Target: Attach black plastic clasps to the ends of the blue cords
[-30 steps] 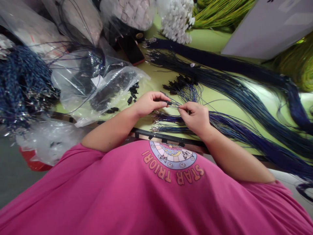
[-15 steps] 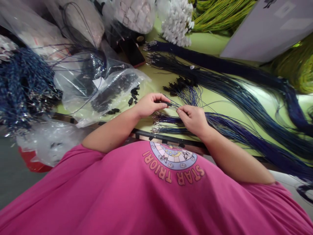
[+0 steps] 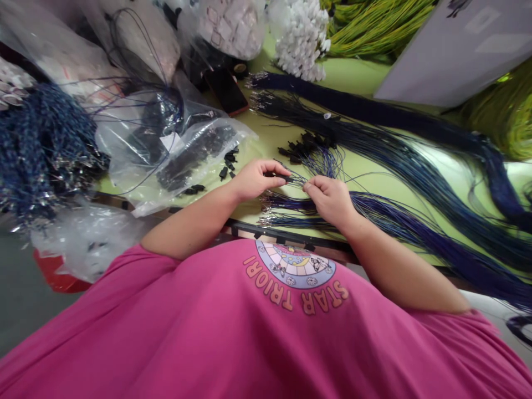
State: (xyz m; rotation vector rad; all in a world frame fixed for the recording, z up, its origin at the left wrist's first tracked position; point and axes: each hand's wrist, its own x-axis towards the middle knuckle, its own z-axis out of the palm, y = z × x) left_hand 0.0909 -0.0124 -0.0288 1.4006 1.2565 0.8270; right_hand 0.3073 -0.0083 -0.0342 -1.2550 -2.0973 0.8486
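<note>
Connector (image 3: 287, 178), black, narrow, pinched in left hand (image 3: 254, 178), thin wires (image 3: 298, 180) alongside

The left grip (image 3: 256, 178) holds a black connector (image 3: 290, 179); the right grip (image 3: 331, 200) pinches what seem thin wires (image 3: 300, 181).

Bag (image 3: 189, 152) left — wires (image 3: 399, 218) right (on table (image 3: 349, 72))

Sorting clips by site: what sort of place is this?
Probably a wire-assembly bench in a workshop or small factory: long bundles of dark wire lie across a green worktop, beside a pile of black connector-like parts.
</note>
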